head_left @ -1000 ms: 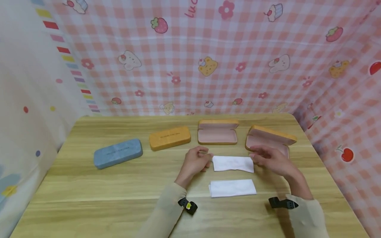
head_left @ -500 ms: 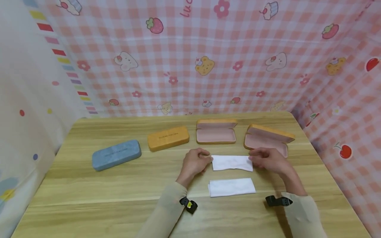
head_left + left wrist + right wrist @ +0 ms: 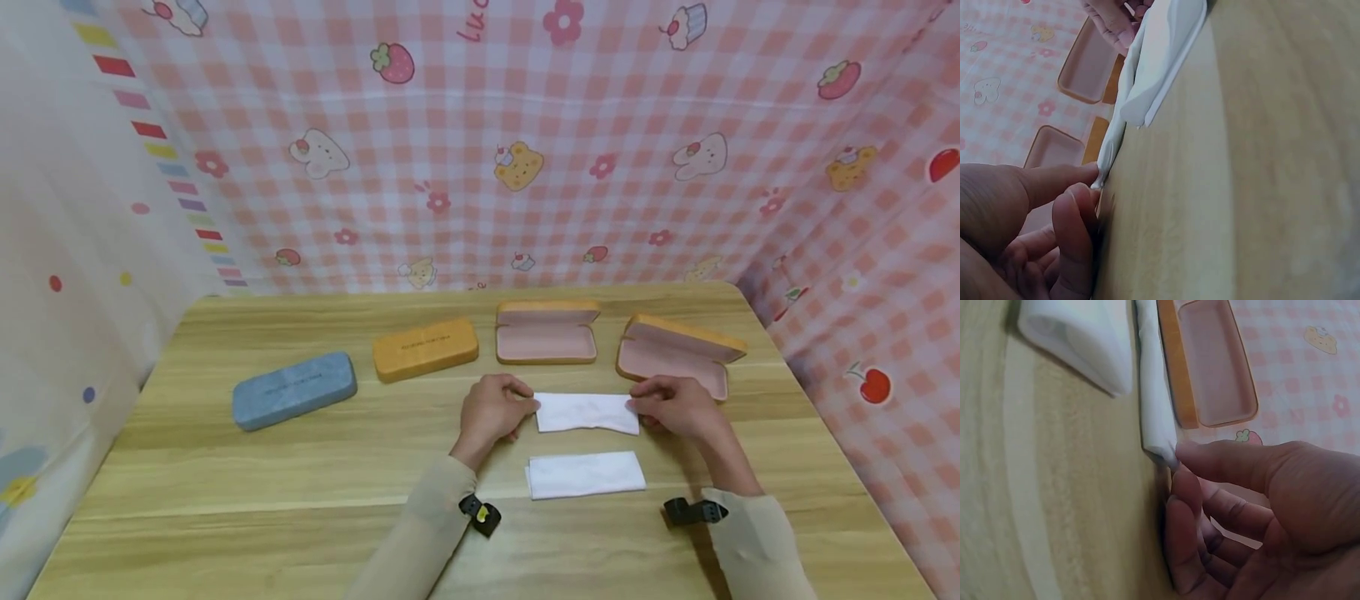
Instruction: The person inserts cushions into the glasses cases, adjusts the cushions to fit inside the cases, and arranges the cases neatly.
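Observation:
Two folded white cloths lie one in front of the other on the table. My left hand (image 3: 491,414) pinches the left end of the farther cloth (image 3: 587,412) between thumb and fingers. At its right end, my right hand (image 3: 678,408) pinches the corner, as the right wrist view shows with the thumb (image 3: 1222,459) on top of the cloth (image 3: 1157,403). In the left wrist view that cloth (image 3: 1124,100) runs as a thin strip low over the wood. The nearer cloth (image 3: 587,476) lies flat, untouched by either hand.
Two yellow glasses cases with pink linings stand open behind the cloths, one in the middle (image 3: 546,343) and one at the right (image 3: 667,364). To the left lie a closed yellow glasses case (image 3: 426,350) and a closed blue one (image 3: 295,391). A checked curtain (image 3: 450,125) hangs behind the table.
My right hand has come in slightly to the left, and both hands have closed their fingertips on the ends of the farther cloth. The cases and the nearer cloth have stayed put.

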`<state>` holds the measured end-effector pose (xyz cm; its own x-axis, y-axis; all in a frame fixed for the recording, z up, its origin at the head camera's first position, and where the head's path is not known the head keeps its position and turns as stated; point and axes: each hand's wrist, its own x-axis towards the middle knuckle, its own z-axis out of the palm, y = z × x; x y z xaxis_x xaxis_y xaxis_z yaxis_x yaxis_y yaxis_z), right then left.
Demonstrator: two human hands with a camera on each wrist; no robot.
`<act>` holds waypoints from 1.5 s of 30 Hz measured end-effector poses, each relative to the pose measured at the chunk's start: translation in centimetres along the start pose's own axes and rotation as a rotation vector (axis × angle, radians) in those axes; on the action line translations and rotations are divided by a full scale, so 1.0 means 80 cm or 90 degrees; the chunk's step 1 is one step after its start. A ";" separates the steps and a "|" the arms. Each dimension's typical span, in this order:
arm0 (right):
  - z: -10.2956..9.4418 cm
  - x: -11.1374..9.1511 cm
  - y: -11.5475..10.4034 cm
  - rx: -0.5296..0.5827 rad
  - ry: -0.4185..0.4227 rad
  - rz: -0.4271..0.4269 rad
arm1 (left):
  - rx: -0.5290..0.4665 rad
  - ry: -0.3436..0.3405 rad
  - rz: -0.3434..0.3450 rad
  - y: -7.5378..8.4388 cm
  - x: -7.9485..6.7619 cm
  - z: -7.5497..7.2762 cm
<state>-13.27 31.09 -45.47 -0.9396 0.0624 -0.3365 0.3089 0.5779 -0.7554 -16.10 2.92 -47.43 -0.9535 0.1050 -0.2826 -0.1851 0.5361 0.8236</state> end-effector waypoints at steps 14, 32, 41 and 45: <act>0.006 -0.001 -0.003 -0.031 0.047 0.044 | 0.027 0.016 0.027 0.000 -0.002 0.002; 0.012 0.001 0.000 -0.233 0.049 -0.122 | 0.189 0.032 0.085 0.010 -0.011 0.010; 0.008 0.001 0.002 -0.234 0.039 -0.142 | 0.160 0.003 0.125 0.003 -0.008 0.009; 0.005 0.001 -0.001 -0.223 0.043 -0.146 | 0.108 -0.028 0.100 0.003 -0.006 0.005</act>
<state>-13.34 30.68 -45.66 -0.9893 -0.0530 -0.1358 0.0335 0.8240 -0.5657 -15.62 3.31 -47.30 -0.9553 0.2333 -0.1814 0.0117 0.6431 0.7657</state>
